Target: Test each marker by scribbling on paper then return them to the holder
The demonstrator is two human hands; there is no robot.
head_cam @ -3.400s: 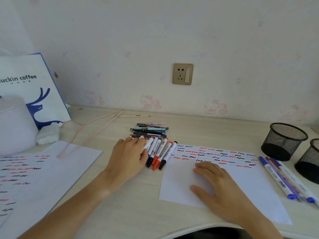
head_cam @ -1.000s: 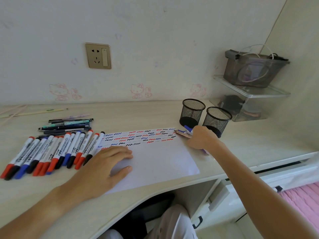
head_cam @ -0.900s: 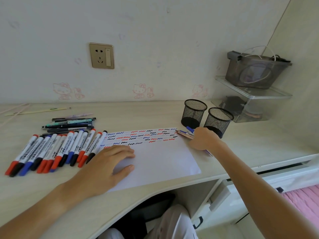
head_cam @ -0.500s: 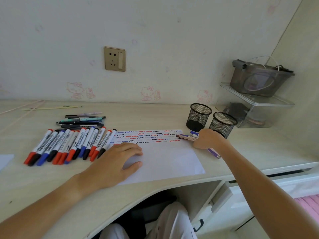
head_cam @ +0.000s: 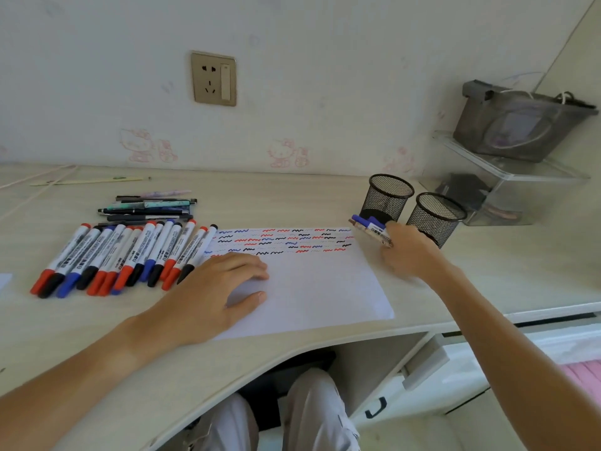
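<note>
Left hand (head_cam: 216,289) is lying flat, fingers spread, pinning the paper (head_cam: 309,281) beside the untested marker row (head_cam: 123,255), while right hand (head_cam: 406,252) is now lifting its clamped tested markers (head_cam: 370,227) toward the mesh holders (head_cam: 388,198), return step starting

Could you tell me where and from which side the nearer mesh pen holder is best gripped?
Grip the nearer mesh pen holder round its side wall, coming from its right: it stands upright, the right hand with markers crowds its left.
</note>
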